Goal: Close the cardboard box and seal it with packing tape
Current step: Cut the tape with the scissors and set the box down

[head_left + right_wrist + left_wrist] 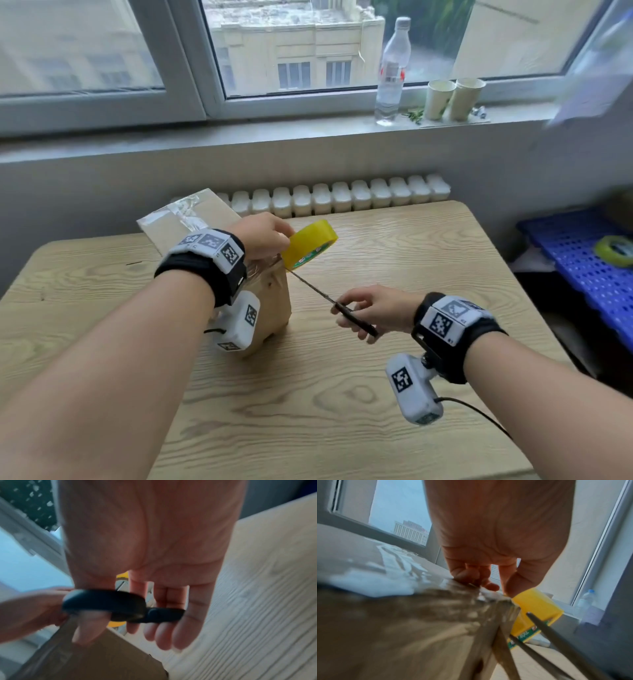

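A closed cardboard box [270, 301] with shiny clear tape over its top stands on the wooden table [376, 394]. My left hand [263, 236] pinches a yellow tape roll [310, 248] just over the box's right top edge, where a strip runs down to the box. My right hand [370, 313] holds black-handled scissors [342, 308], thumb through one loop. The blades [544, 632] stand apart, their tips at the tape beside the roll [537, 612]. In the right wrist view the scissor handles [120, 607] cross my fingers, with the box [102, 660] below.
A radiator [342, 197] runs behind the table. On the windowsill stand a plastic bottle [392, 72] and two paper cups [454, 97]. A blue perforated crate [589, 274] with another tape roll [615, 250] sits to the right.
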Motion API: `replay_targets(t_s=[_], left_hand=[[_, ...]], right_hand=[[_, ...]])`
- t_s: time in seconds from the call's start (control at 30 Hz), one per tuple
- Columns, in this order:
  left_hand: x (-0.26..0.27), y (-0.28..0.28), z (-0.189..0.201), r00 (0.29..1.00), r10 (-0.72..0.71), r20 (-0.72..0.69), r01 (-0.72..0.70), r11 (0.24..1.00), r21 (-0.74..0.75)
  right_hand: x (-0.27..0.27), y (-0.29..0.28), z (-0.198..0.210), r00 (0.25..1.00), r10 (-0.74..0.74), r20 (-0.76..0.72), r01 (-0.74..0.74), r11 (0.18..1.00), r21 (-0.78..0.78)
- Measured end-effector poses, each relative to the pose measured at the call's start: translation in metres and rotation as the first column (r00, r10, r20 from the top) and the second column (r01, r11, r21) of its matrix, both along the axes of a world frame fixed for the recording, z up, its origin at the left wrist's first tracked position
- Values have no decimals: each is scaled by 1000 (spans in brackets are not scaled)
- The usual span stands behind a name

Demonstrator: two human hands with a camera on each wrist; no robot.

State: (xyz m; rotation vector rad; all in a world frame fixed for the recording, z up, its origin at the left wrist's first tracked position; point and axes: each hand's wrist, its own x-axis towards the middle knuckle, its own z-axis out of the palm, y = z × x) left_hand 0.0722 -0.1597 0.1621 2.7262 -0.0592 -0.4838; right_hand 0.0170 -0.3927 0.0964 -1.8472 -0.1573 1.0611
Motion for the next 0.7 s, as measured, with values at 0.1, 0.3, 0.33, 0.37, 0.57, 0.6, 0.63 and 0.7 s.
replay_targets(t_s=[0.1, 0.3, 0.33, 0.37, 0.57, 0.6, 0.63, 0.7], left_hand=[[6, 4, -3, 1000, 2, 7, -1, 997, -83], [6, 15, -8, 992, 128, -13, -121, 893, -434], [6, 17, -7, 989, 143, -39, -144, 864, -482], [6, 18, -7, 987, 151, -63, -162, 846, -508], [6, 23, -7, 986, 139, -88, -164, 823, -544], [6, 22, -7, 987, 138, -81, -160, 819, -551], [6, 22, -7, 987, 139, -78, -158, 814, -558], [7, 22, -7, 986, 144, -81, -165, 807, -567]], right_hand=[[0, -1, -1, 991, -38, -131, 47, 997, 66], [-3, -1, 3, 968, -114, -223, 142, 983, 116], [-3, 2, 4, 967, -125, -222, 152, 982, 111], [-2, 5, 4, 967, -142, -213, 167, 981, 103], [3, 25, 5, 971, -207, -118, 218, 972, 91], [2, 27, 5, 971, -211, -112, 223, 970, 100], [1, 29, 4, 970, -217, -108, 228, 967, 110], [-3, 31, 2, 969, -230, -93, 240, 962, 131]])
